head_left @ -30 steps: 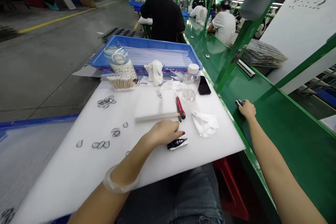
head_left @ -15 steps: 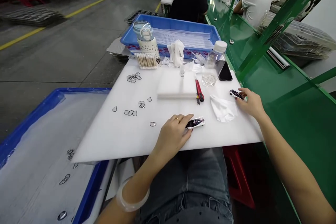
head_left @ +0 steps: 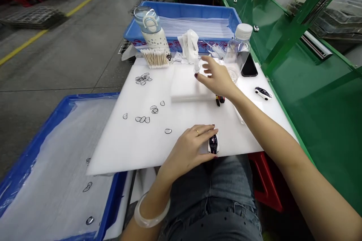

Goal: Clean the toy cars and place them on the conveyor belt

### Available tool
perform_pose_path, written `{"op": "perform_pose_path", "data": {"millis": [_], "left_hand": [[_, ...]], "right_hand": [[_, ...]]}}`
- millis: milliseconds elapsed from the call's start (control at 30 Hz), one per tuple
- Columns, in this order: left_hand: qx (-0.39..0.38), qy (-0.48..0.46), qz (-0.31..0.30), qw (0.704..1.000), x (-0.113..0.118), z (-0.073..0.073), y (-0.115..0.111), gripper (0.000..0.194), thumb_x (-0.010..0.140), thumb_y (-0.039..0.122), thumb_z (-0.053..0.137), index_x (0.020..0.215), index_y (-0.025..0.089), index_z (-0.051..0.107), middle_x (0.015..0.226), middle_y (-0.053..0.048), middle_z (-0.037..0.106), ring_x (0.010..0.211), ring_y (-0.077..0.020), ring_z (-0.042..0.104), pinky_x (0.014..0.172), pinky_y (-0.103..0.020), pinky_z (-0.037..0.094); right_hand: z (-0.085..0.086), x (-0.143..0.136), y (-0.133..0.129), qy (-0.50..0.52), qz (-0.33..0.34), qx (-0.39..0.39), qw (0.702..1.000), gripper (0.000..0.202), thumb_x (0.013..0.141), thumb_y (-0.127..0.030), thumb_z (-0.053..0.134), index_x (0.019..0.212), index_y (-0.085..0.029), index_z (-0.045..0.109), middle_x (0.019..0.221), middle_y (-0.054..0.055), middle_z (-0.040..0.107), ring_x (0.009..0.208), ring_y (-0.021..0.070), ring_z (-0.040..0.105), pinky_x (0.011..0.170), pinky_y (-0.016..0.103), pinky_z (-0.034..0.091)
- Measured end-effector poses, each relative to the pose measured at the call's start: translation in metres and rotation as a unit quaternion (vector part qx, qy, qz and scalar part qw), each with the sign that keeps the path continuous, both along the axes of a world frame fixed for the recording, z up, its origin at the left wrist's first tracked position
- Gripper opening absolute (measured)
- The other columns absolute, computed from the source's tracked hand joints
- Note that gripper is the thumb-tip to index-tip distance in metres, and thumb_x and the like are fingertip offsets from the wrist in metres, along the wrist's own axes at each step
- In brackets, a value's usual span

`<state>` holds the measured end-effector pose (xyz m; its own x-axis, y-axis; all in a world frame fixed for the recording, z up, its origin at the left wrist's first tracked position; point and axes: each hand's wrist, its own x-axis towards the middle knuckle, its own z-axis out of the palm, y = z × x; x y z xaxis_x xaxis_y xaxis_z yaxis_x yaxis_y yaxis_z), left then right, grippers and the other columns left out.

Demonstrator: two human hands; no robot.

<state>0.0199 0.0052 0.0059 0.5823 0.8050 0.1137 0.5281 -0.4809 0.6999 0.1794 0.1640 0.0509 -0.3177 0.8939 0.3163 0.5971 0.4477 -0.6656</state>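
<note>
My left hand (head_left: 192,145) is closed round a small black-and-white toy car (head_left: 213,144) at the near edge of the white board (head_left: 127,147). Its thumb and fingers grip the two ends of the car. My right hand (head_left: 217,77) reaches over a white foam block (head_left: 183,88), thumb and fingers spread apart. A small clear vial (head_left: 196,66) stands on the block just beside those fingertips; I cannot tell whether they touch it. At the board's right side sits a second toy car (head_left: 263,93). My right hand and forearm partly cover a red cutter (head_left: 221,99) and a white cloth (head_left: 240,116).
Several thin dark rings (head_left: 143,79) lie on the board's left. Cotton swabs (head_left: 156,59), a dotted bottle (head_left: 155,37), a clear bottle (head_left: 240,47) and a phone (head_left: 249,67) line the back. Blue trays (head_left: 181,7) stand behind and at lower left. A green bench (head_left: 319,120) runs along the right.
My right hand has let go of the second toy car and moved left to the vial. The car in my left hand has turned from lying sideways to pointing away from me.
</note>
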Motion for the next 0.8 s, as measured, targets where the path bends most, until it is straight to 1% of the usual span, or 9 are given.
{"op": "perform_pose_path", "data": {"millis": [100,200,333,400,467,567,633,700,800], "left_hand": [[0.002,-0.038,0.062,0.997,0.007,-0.003,-0.007,0.06,0.073,0.041,0.082,0.127,0.022,0.064,0.13,-0.008,0.065,0.12,-0.0277,0.056,0.103,-0.048,0.047],[-0.016,-0.064,0.128,0.99,0.017,-0.005,-0.014,0.051,0.07,0.043,0.083,0.116,0.025,0.071,0.121,-0.006,0.07,0.115,-0.0283,0.059,0.099,-0.05,0.048],[-0.042,-0.087,0.19,0.977,0.026,-0.002,-0.015,0.042,0.07,0.045,0.082,0.108,0.029,0.074,0.115,-0.003,0.072,0.111,-0.0278,0.061,0.099,-0.051,0.046],[-0.053,-0.099,0.202,0.973,0.028,0.0,-0.014,0.04,0.07,0.044,0.082,0.106,0.029,0.075,0.111,-0.002,0.074,0.109,-0.0272,0.062,0.098,-0.05,0.046],[-0.062,-0.108,0.207,0.97,0.029,0.001,-0.012,0.039,0.069,0.042,0.082,0.105,0.029,0.076,0.107,-0.001,0.075,0.107,-0.0268,0.062,0.095,-0.048,0.047],[-0.06,-0.113,0.216,0.968,0.03,0.001,-0.011,0.038,0.07,0.042,0.082,0.105,0.028,0.076,0.105,-0.001,0.075,0.104,-0.0262,0.063,0.093,-0.047,0.047],[-0.052,-0.115,0.221,0.967,0.03,0.001,-0.011,0.037,0.07,0.044,0.081,0.104,0.028,0.076,0.104,-0.001,0.075,0.103,-0.0256,0.063,0.093,-0.046,0.047],[-0.048,-0.117,0.225,0.966,0.03,0.0,-0.011,0.037,0.071,0.046,0.08,0.103,0.028,0.076,0.103,-0.001,0.075,0.101,-0.0251,0.064,0.092,-0.045,0.047],[-0.044,-0.117,0.229,0.965,0.031,0.0,-0.011,0.035,0.072,0.046,0.079,0.102,0.027,0.077,0.101,-0.001,0.076,0.1,-0.0249,0.064,0.09,-0.044,0.047]], "right_hand": [[-0.003,-0.017,0.007,-0.099,-0.018,-0.03,0.995,0.017,0.092,-0.031,0.058,0.102,-0.018,0.063,0.093,0.01,0.066,0.09,0.0285,0.061,0.084,0.045,0.048],[0.0,-0.018,0.013,-0.121,-0.037,-0.041,0.991,0.021,0.098,-0.033,0.05,0.091,-0.017,0.061,0.083,0.008,0.062,0.084,0.0264,0.059,0.084,0.044,0.046],[0.016,-0.005,0.006,0.013,0.048,-0.082,0.995,0.024,0.1,-0.039,0.046,0.093,-0.019,0.059,0.087,0.004,0.06,0.09,0.0221,0.058,0.088,0.04,0.044],[0.025,0.003,-0.015,0.095,0.096,-0.069,0.988,0.022,0.098,-0.039,0.049,0.092,-0.021,0.059,0.093,0.004,0.058,0.097,0.0215,0.057,0.091,0.039,0.044],[0.027,0.011,-0.046,0.179,0.111,-0.057,0.976,0.016,0.094,-0.038,0.054,0.093,-0.023,0.06,0.094,0.003,0.056,0.097,0.0212,0.055,0.09,0.039,0.044],[0.007,0.026,-0.087,0.302,0.096,-0.088,0.944,0.013,0.089,-0.035,0.06,0.098,-0.026,0.06,0.083,0.001,0.048,0.081,0.0183,0.05,0.077,0.035,0.044],[-0.012,0.035,-0.102,0.307,0.092,-0.156,0.934,0.018,0.089,-0.04,0.063,0.1,-0.027,0.061,0.078,0.0,0.044,0.075,0.0169,0.045,0.071,0.032,0.041],[-0.025,0.04,-0.109,0.286,0.103,-0.216,0.928,0.03,0.088,-0.055,0.062,0.097,-0.026,0.063,0.079,0.0,0.045,0.073,0.0172,0.042,0.068,0.032,0.038],[-0.02,0.04,-0.118,0.344,0.14,-0.233,0.899,0.049,0.084,-0.073,0.054,0.077,-0.025,0.059,0.074,0.001,0.046,0.067,0.0184,0.041,0.064,0.034,0.037]]}}
